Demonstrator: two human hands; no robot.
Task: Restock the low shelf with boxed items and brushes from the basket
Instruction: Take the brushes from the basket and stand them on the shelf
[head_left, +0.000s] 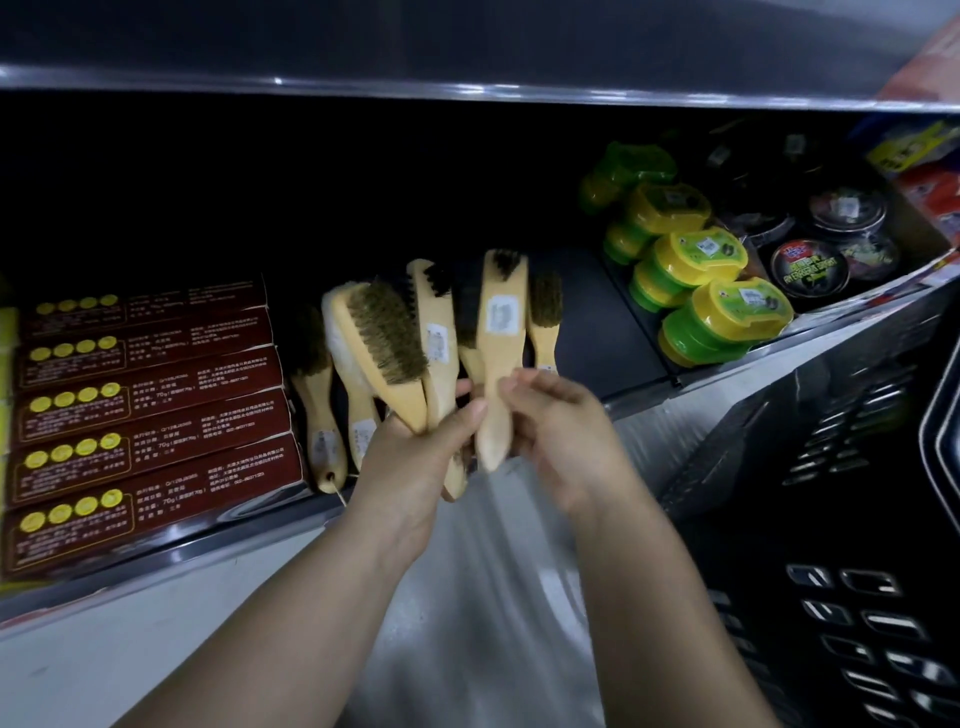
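A view from head height looks down at a low shelf (587, 332) in a dim shop aisle, with two bare forearms reaching in from the bottom. The left hand (415, 452) is wrapped around the handles of a bunch of brushes (395, 338), pale wood with dark or tan bristles, fanned upward in front of the middle of the shelf. The right hand (561, 431), slightly blurred, has its fingertips curled against the handle of a labelled brush (501, 312) that stands upright at the right of the bunch, its white sticker facing the viewer; it appears to pinch that handle. Two more loose brushes (322, 415) lie on the shelf just left of the held bunch, handles pointing toward the viewer. Touching them on the left is a neat row of dark red boxes (145, 415) with yellow dots and small print, filling the left end of the shelf. To the right, past a bare dark stretch of shelf, sit stacked green and yellow tubs (717, 306), and beyond those round black tins (810, 265). A black slotted basket (831, 519) stands at the lower right, beside the right arm.
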